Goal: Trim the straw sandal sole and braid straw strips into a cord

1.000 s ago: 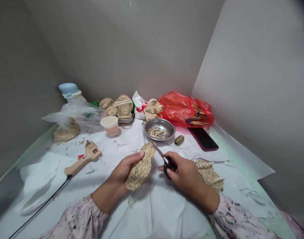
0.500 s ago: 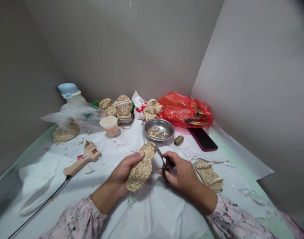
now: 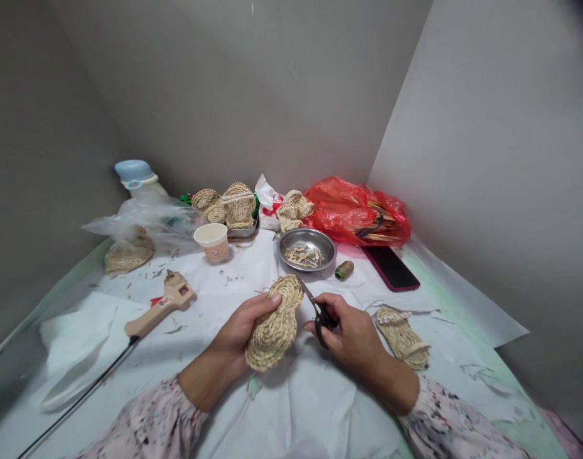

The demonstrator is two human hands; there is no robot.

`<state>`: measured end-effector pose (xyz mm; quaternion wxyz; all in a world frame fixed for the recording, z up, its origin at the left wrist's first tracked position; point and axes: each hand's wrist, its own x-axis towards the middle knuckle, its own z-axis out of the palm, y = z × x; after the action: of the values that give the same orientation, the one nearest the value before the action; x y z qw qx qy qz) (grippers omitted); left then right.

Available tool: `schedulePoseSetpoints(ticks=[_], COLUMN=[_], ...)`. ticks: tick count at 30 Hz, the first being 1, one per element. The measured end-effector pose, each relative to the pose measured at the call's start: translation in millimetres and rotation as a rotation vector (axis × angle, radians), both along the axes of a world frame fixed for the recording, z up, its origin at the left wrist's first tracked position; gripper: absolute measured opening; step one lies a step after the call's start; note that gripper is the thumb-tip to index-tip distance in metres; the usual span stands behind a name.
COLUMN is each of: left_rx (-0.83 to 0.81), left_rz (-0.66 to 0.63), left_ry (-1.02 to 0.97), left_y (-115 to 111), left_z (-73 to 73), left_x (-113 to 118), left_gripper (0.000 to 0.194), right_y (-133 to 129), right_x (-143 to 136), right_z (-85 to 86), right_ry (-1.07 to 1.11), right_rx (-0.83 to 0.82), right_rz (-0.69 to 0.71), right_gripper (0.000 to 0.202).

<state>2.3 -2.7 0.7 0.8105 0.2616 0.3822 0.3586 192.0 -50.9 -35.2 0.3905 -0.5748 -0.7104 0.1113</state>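
A braided straw piece (image 3: 276, 328), shaped like a small sole, is gripped in my left hand (image 3: 241, 335), thumb on top near its narrow middle. My right hand (image 3: 351, 331) holds black-handled scissors (image 3: 321, 315), fingers in the loops. The scissor tips touch or lie very near the upper right edge of the straw piece. Another woven straw piece (image 3: 403, 338) lies on the white covering right of my right hand. Beyond my hands stands a metal bowl (image 3: 306, 264) with straw trimmings inside, and a spool of thread (image 3: 344, 270) lies beside it.
At left lies a glue gun (image 3: 162, 305) with its black cord. Behind are a paper cup (image 3: 212, 243), a clear plastic bag (image 3: 150, 220), a blue-lidded bottle (image 3: 136, 172), finished straw pieces (image 3: 238, 205) and a red bag (image 3: 346, 210). A phone (image 3: 391, 268) lies at the right.
The straw piece has turned slightly in my left hand, showing more of its flat face. The scissor blades look closer together. The whole view has shifted a little.
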Motion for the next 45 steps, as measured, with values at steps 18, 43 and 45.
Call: schedulePoseSetpoints(ticks=[18,43,45], left_rx=[0.174,0.211,0.216], left_rz=[0.116,0.238,0.234], left_ry=[0.037,0.096,0.110], left_y=[-3.6,1.8,2.7], left_z=[-2.9,-5.2,-7.6], left_x=[1.8,-0.1,-1.0], left_gripper=[0.060,0.042,0.038], right_y=[3.4,-0.4,-1.6], right_x=[4.5,5.5,5.3], right_z=[-7.8,-2.5,-1.3], right_ry=[0.104,-0.403,-0.400], right_rx=[-0.060,0.087,0.060], right_rz=[-0.114,-0.083,-0.076], right_gripper=[0.036,0.031,0.030])
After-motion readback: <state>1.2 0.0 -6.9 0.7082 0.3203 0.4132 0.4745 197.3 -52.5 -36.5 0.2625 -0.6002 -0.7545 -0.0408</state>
